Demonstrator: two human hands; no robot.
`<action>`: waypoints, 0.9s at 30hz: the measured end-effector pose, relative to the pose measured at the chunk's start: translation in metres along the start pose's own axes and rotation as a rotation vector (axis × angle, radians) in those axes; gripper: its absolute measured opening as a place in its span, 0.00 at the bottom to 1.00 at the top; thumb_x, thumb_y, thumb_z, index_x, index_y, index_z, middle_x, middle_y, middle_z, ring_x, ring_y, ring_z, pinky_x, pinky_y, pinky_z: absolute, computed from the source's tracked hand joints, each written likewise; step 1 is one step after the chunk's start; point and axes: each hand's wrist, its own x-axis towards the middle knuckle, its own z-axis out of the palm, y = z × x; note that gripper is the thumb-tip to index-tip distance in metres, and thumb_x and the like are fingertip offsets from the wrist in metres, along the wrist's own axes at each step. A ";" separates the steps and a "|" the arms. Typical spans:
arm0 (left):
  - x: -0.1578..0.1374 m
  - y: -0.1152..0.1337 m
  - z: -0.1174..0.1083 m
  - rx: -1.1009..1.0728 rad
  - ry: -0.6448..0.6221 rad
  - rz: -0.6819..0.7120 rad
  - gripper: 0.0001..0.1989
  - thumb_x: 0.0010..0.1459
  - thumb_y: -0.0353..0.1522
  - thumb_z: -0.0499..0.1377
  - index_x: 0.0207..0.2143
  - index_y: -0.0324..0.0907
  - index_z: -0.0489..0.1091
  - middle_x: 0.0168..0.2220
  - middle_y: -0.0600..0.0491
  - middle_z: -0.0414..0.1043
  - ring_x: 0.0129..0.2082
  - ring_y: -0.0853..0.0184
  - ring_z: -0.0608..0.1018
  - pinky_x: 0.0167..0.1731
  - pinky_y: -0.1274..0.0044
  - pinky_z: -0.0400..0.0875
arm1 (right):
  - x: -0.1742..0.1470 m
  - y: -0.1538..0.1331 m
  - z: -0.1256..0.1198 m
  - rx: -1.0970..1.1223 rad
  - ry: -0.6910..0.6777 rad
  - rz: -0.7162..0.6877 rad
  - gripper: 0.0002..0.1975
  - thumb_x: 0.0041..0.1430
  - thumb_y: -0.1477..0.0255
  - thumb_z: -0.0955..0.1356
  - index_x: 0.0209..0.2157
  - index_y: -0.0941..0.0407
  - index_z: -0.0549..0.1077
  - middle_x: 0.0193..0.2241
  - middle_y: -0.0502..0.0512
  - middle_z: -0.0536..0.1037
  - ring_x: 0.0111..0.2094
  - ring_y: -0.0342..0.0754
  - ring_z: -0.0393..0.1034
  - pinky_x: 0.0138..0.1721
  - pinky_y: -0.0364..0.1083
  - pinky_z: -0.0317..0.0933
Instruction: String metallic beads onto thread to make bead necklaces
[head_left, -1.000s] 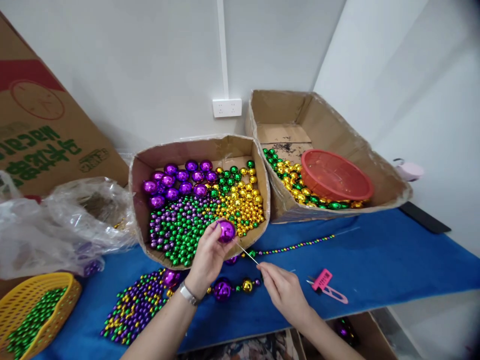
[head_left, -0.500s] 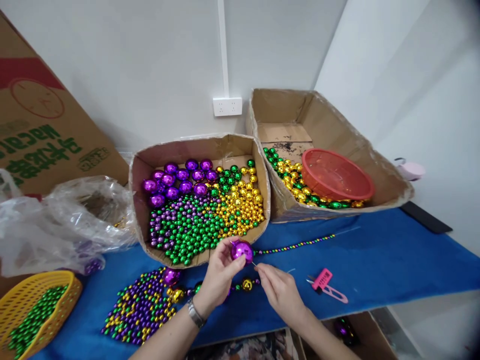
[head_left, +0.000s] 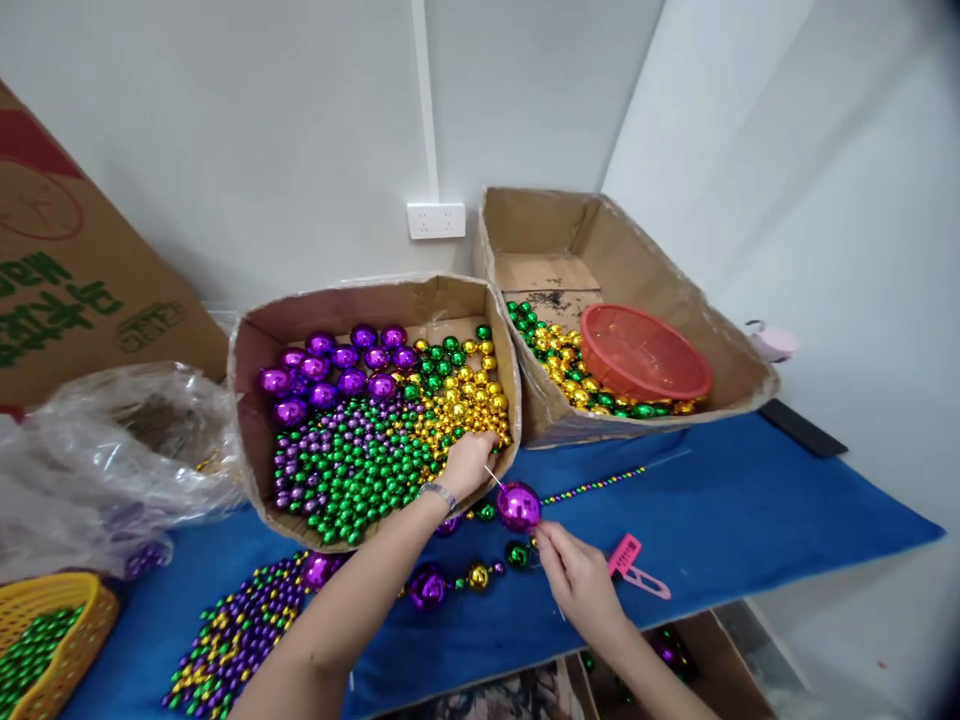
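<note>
Left hand (head_left: 469, 465) was in the bead box (head_left: 337, 310), fingers curled down at the gold beads (head_left: 469, 400); couldn't tell if they pinched one. Right hand (head_left: 574, 575) had its fingers pinching the needle (head_left: 493, 477) at the purple ball's (head_left: 518, 506) lower edge. Ball sat on the needle above the cloth (head_left: 720, 520), needle's far end near left hand. Pink tool (head_left: 625, 553) lay just right.

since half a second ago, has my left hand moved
Yes: your left hand moved forward, from the left cardboard box's near rim to its gold beads.
</note>
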 end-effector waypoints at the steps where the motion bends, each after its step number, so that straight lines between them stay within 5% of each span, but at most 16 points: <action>1: 0.002 0.000 0.003 -0.013 -0.007 -0.007 0.10 0.38 0.22 0.66 0.22 0.44 0.73 0.28 0.51 0.74 0.48 0.56 0.72 0.54 0.69 0.60 | -0.001 0.000 -0.001 0.002 0.004 0.001 0.11 0.68 0.74 0.57 0.33 0.54 0.66 0.24 0.50 0.72 0.24 0.43 0.69 0.26 0.41 0.58; 8: -0.037 0.014 -0.020 -0.290 -0.006 -0.078 0.14 0.53 0.35 0.62 0.42 0.40 0.74 0.39 0.46 0.76 0.39 0.62 0.78 0.44 0.70 0.72 | -0.002 0.002 -0.005 -0.005 0.009 0.021 0.12 0.68 0.74 0.57 0.33 0.54 0.67 0.25 0.50 0.73 0.25 0.44 0.70 0.26 0.41 0.60; 13: -0.070 0.027 -0.041 -0.744 0.053 -0.209 0.12 0.50 0.30 0.66 0.38 0.35 0.75 0.41 0.43 0.77 0.39 0.64 0.80 0.42 0.75 0.74 | -0.002 0.001 0.001 0.001 -0.010 -0.038 0.11 0.68 0.74 0.57 0.37 0.55 0.69 0.27 0.52 0.76 0.27 0.45 0.72 0.30 0.42 0.64; 27: -0.088 0.032 -0.039 -0.833 0.105 -0.226 0.13 0.45 0.27 0.69 0.36 0.38 0.76 0.36 0.52 0.76 0.37 0.67 0.80 0.39 0.79 0.76 | -0.001 -0.006 0.002 -0.021 -0.051 -0.057 0.12 0.68 0.75 0.57 0.37 0.55 0.69 0.28 0.52 0.77 0.27 0.45 0.72 0.29 0.43 0.64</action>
